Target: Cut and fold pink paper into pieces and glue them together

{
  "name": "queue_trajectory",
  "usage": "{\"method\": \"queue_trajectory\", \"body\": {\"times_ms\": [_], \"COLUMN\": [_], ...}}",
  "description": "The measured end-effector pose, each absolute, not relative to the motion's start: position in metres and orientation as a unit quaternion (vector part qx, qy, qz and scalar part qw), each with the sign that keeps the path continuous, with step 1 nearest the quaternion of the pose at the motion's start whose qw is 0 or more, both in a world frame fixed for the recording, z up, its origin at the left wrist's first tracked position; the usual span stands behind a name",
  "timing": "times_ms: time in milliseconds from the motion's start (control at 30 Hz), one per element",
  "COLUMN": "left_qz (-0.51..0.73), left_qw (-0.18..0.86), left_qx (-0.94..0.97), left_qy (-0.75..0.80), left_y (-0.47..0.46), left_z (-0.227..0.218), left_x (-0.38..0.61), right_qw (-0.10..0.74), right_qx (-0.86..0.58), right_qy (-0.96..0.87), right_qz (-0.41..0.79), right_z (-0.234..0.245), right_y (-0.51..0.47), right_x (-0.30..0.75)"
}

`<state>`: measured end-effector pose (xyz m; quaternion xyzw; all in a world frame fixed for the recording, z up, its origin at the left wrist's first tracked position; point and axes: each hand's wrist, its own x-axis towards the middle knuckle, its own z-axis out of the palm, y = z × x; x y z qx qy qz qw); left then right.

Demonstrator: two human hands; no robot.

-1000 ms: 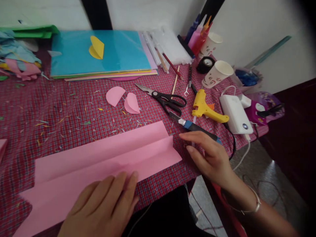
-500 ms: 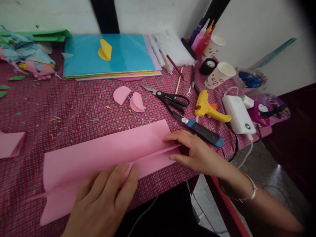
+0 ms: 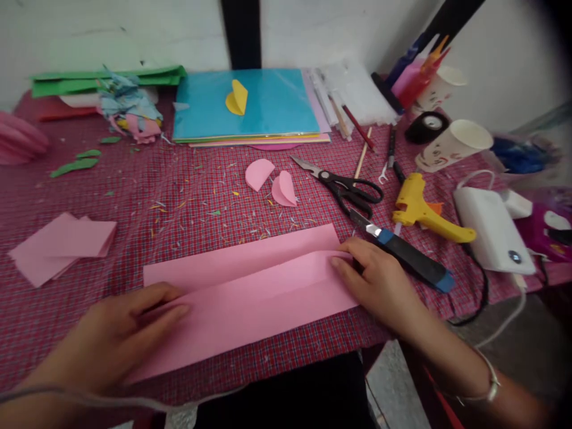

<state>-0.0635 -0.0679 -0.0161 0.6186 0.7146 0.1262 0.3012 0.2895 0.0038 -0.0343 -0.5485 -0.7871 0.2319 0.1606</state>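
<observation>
A long pink paper sheet (image 3: 250, 292) lies folded lengthwise on the red checked tablecloth (image 3: 179, 196) near the front edge. My left hand (image 3: 116, 333) pinches the sheet's left end, thumb on top and fingers curled round the fold. My right hand (image 3: 379, 283) grips the right end, fingers closed over the upper flap's corner. A blue and black utility knife (image 3: 406, 253) lies just right of my right hand, its blade out.
Black scissors (image 3: 348, 185), a yellow glue gun (image 3: 422, 208), a white power bank (image 3: 491, 229), paper cups (image 3: 451, 143), tape (image 3: 424, 128) and glue bottles (image 3: 415, 71) fill the right. Two pink half-circles (image 3: 272, 182) lie mid-table. Coloured sheets (image 3: 250, 101) are stacked behind, folded pink squares (image 3: 62, 244) left.
My right hand left the spot beside the knife and took the sheet's right end, folding the flap over. My left hand slid to the left end. The view shifted left.
</observation>
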Motion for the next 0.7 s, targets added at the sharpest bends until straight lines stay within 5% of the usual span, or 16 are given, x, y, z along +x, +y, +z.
{"method": "queue_trajectory", "body": {"times_ms": [200,700], "left_qz": [0.125,0.136], "left_qw": [0.35,0.211], "left_qx": [0.528,0.534], "left_qy": [0.764,0.808], "left_y": [-0.08,-0.085], "left_z": [-0.014,-0.02], "left_x": [-0.074,-0.059], "right_qw": [0.159,0.148], "right_qx": [-0.558,-0.56], "right_qy": [-0.795,-0.806], "right_qz": [0.175,0.122], "right_z": [-0.041,-0.048], "right_y": [0.003,0.003], "right_x": [0.287,0.293]}}
